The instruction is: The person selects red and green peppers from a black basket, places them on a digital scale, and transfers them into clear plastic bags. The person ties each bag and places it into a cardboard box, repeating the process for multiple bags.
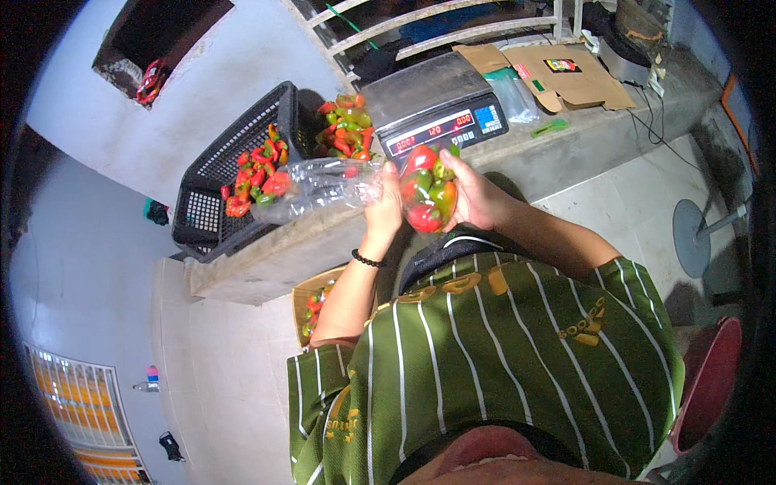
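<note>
Between my hands is a clear plastic bag (339, 185) with red, green and orange peppers (427, 194) bunched in one end. My left hand (383, 203), wearing a dark beaded bracelet (367, 259) at the wrist, grips the bag at its gathered middle. From there the loose end of the plastic stretches left, over the rim of a black plastic crate (206, 163). My right hand (479, 194) cups the filled end from the right side. Inside the crate lie loose peppers (257, 173), mostly red. Behind the bag, another pile of peppers (345, 127) sits beside the crate.
A digital scale (430, 91) with lit red digits stands on the concrete ledge (582, 139). Right of it lie clear plastic bags (514, 97), a green cutter (548, 127) and flattened cardboard (564, 76). Below my left arm, a cardboard box (301, 303) holds peppers. A pink stool or chair (709, 388) stands at right.
</note>
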Motion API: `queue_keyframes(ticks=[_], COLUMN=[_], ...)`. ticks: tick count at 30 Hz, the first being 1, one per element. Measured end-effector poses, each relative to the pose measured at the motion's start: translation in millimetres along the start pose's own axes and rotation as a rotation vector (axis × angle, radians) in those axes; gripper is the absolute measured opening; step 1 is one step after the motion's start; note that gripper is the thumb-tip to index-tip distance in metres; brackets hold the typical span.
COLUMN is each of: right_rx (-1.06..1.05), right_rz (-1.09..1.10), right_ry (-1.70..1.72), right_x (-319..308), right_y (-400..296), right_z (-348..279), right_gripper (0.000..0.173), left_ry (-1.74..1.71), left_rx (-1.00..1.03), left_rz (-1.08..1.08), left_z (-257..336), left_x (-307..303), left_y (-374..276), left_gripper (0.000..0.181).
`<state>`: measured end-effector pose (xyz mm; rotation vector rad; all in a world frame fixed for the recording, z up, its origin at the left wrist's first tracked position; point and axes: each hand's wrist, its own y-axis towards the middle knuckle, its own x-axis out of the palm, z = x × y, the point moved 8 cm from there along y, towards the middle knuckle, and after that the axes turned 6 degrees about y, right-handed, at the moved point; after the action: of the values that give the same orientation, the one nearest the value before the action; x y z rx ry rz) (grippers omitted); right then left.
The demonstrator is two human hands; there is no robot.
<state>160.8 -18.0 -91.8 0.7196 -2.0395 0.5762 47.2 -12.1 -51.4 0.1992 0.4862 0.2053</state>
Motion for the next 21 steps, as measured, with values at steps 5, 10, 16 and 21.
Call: queue_keyframes(ticks=[5,10,16,21], right_rx=[0.441,-0.327,-1.364,-1.312], right_rz=[-0.170,-0.038,-0.190,-0.225], right_ry=[0.223,-0.536,-2.131,-2.169], right_x=[-52,-18,65,87], right_y=[3,-23,-70,-63], right_z=[40,-22,-30,-41], right_gripper=[0.044,0.032,0.038,0.039], left_ry=[0.385,-0.226,-0.571,-0.558], left_rx=[0.528,-0.242,-0.695,-0.578], left_rz=[0.007,-0.038,-0.513,-0.420], left_z=[30,-35,-67,-60], left_x=[7,-1,36,37], left_y=[0,16,-11,-9], left_gripper=[0.032,0.039,0.025,0.033])
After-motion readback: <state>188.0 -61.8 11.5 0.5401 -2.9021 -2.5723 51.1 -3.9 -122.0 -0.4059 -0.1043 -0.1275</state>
